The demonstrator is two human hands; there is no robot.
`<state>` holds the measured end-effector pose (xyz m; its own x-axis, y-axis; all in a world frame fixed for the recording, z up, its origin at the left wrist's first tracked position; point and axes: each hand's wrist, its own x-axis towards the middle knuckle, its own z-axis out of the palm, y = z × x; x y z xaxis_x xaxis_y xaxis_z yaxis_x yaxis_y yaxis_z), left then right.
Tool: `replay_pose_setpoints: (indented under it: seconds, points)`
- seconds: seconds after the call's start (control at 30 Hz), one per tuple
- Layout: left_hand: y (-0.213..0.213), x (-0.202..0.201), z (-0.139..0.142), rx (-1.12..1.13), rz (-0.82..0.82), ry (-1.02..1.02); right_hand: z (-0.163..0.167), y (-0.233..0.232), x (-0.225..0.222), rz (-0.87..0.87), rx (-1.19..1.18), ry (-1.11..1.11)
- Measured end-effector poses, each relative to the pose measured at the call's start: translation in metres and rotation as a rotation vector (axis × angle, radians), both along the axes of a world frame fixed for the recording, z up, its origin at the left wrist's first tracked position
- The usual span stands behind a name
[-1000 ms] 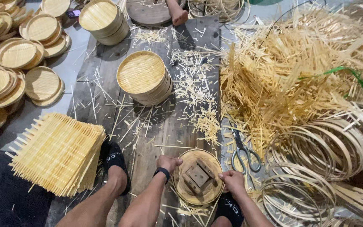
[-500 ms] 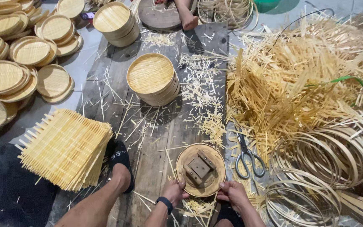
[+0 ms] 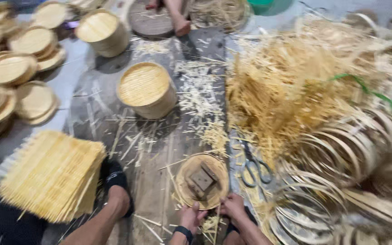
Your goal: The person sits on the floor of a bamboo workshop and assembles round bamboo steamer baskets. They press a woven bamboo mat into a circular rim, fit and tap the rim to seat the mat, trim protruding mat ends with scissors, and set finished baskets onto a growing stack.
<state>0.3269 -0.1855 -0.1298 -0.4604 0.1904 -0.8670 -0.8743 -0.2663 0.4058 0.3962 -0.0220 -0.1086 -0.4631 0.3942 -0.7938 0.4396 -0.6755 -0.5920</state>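
i see both hands low in the frame, at the near rim of a round bamboo disc (image 3: 203,181) lying flat on the grey floor (image 3: 91,113). the left hand (image 3: 190,217), with a dark band at the wrist, has its fingers curled onto the disc's near edge; the right hand (image 3: 233,208) grips the same edge just beside it. the picture is blurred, so i can't tell how tightly either one clamps. two small squarish wooden blocks (image 3: 201,180) sit on the middle of the disc.

the disc is pale, smooth and woven-looking. beyond it stands one stack of round bamboo steamers (image 3: 145,90), its top slatted, and a second stack (image 3: 100,31) stands further off to the left. flat round lids (image 3: 12,77) lie piled along the left edge, too blurred to count. a thick square bundle of woven bamboo mats (image 3: 51,174) lies at lower left, touching a foot in a black sandal (image 3: 116,188).

one pair of scissors (image 3: 254,165) lies just right of the disc. a big loose heap of thin bamboo strips (image 3: 296,77) fills the right side, with a green cord (image 3: 368,90) across it, and coiled bamboo hoops (image 3: 336,159) crowd below. splinters (image 3: 200,97) litter the floor. another person's foot (image 3: 180,22) rests at the top.
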Motion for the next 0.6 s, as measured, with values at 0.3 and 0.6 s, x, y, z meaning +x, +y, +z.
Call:
replay_pose_setpoints:
  seconds: [0.3,0.6]
  points:
    - [-0.033,-0.069,0.044,-0.544,-0.869,0.528,0.038,0.019,0.014,0.453,0.623,-0.02]
    - [0.054,-0.06,0.15,-0.347,-0.66,1.465,0.064,0.008,-0.03,-0.098,-0.08,0.391]
